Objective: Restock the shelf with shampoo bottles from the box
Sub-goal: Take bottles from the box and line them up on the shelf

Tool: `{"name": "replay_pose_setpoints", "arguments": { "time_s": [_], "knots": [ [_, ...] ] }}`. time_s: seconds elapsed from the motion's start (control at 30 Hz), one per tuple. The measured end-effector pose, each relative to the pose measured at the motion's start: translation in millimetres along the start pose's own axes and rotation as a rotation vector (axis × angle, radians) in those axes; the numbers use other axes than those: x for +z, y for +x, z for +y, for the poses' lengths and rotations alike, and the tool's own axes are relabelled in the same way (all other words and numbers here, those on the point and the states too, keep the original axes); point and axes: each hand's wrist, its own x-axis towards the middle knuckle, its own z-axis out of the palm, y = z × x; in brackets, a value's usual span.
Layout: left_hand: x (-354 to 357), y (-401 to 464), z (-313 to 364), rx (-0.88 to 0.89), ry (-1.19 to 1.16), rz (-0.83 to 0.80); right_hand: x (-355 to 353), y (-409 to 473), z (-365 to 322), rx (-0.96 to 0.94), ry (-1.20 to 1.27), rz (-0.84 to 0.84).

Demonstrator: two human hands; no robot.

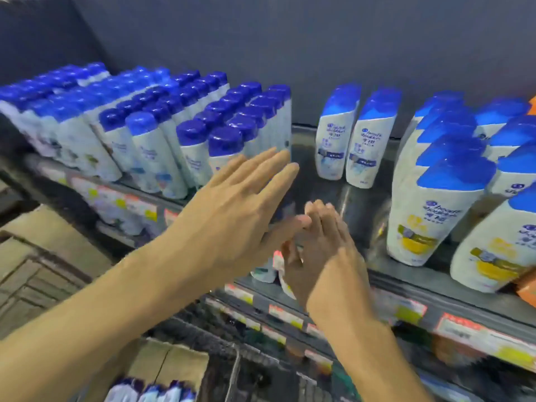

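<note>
- The left hand (232, 198) is spread flat, palm toward the block of small white shampoo bottles with dark blue round caps (185, 134) packed in rows on the left of the grey metal shelf (327, 169); its fingers (278, 161) are extended and released, grasping nothing, their tips close to the rightmost row of that block.
- The right hand (319, 250) is flat too, edge-on, with straight fingers (322, 210) holding nothing, low in the bare gap of the shelf.
- To the right of the gap stand two medium white bottles with slanted light blue caps (356, 137), well back on the shelf; further right are large white bottles with yellow labels (429, 216) in rows.
- More small bottles with dark caps (150, 391) show at the bottom edge, near brown cardboard flaps (171, 364); I judge this to be the supply box, below the shelf.
- My reading: the hands are squaring up the left block before more stock goes into the gap.
- Risk: a push too high, near the caps, could tip the slim bottles, and the tight rows would topple one another.
- Risk: the front bottles sit near the shelf lip above the price tags (406, 309); a sideways shove might slide one off.
- Risk: the right hand sweeping wide could knock the two medium bottles.
</note>
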Motion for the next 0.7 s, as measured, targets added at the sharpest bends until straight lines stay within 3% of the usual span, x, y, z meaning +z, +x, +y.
{"name": "replay_pose_setpoints", "arguments": {
  "time_s": [0.13,0.27,0.37,0.47,0.7],
  "knots": [
    [-2.3,-77.3,-5.8,-0.175,-0.018,-0.054,2.1,-51.0,-39.3,-0.107,0.192,-0.006],
    [4.8,-156.3,-20.9,-0.348,-0.041,-0.101,28.3,-92.1,-78.3,-0.237,0.275,-0.134],
    [25.2,-223.1,-38.1,-0.514,-0.027,-0.194,71.2,-118.5,-105.6,-0.309,0.339,-0.334],
    [59.5,-295.9,-59.9,-0.666,-0.027,-0.339,137.0,-140.1,-134.7,-0.335,0.378,-0.644],
    [182.5,-436.2,-134.2,-0.836,-0.181,-0.681,310.7,-199.0,-200.9,-0.052,0.127,-1.157]
  ]
}}
